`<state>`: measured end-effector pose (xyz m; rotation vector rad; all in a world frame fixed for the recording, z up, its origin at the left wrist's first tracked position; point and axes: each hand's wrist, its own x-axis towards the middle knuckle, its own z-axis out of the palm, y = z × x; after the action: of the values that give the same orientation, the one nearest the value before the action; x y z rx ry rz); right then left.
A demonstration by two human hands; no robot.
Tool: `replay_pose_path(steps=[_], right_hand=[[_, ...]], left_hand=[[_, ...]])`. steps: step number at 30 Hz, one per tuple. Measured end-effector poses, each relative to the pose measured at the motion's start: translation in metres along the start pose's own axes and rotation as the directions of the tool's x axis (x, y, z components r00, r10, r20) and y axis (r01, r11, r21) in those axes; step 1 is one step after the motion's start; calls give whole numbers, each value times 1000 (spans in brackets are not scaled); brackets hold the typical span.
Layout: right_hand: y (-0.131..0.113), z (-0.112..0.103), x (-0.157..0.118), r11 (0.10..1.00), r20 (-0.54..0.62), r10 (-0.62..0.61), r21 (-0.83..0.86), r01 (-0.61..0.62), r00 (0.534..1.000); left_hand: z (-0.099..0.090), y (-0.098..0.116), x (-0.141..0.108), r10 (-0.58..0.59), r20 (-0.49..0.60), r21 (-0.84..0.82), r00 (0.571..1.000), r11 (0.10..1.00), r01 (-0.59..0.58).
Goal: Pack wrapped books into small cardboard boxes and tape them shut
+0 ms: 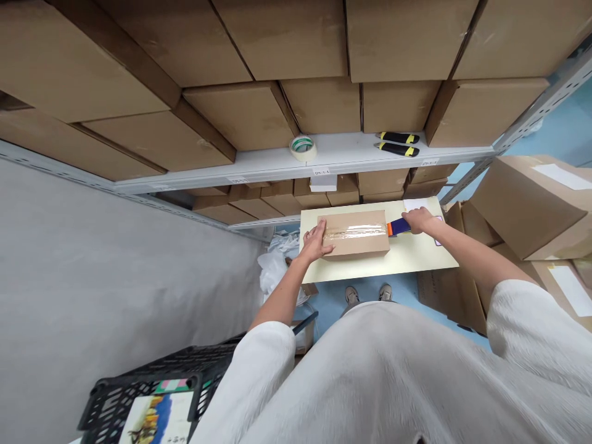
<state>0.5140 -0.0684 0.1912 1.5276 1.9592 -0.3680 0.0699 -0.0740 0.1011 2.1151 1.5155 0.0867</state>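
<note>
A brown cardboard box [354, 240] lies lengthwise on a pale yellow board [416, 256], with shiny clear tape [358, 230] along its top. At the box's left end rests my left hand [315, 243], its thumb and fingers spread apart against the cardboard. My right hand [419, 220] is closed around a dark blue tool with an orange end [398, 227]. That orange end meets the right edge of the box, near the tape. Exactly what kind of tool it is cannot be made out.
Shelves of cardboard boxes [319, 105] stand ahead. A tape roll [303, 148] and two black-and-yellow utility knives [398, 143] lie on the shelf ledge [259, 163]. Large cartons [527, 209] are stacked at right. A black crate [111, 401] stands lower left, beside a grey wall [115, 277].
</note>
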Motion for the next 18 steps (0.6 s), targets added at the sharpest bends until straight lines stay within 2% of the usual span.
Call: replay_pose_path(steps=[5,10,13,18], right_hand=[[-7,-15,11,998,4,11,56,-11,1000],[-3,-22,28,995,62,17,99,-23,998],[-4,-17,31,988,76,28,148,-39,997],[0,2,20,980,25,71,186,-74,997]], left_hand=[[2,-2,0,12,-3,-14,1000,1000,-12],[3,-2,-1,16,-4,-21,1000,1000,-16],[5,-4,-1,15,-10,-20,1000,1000,-15],[7,-6,1,19,-23,-20,1000,1000,-19]])
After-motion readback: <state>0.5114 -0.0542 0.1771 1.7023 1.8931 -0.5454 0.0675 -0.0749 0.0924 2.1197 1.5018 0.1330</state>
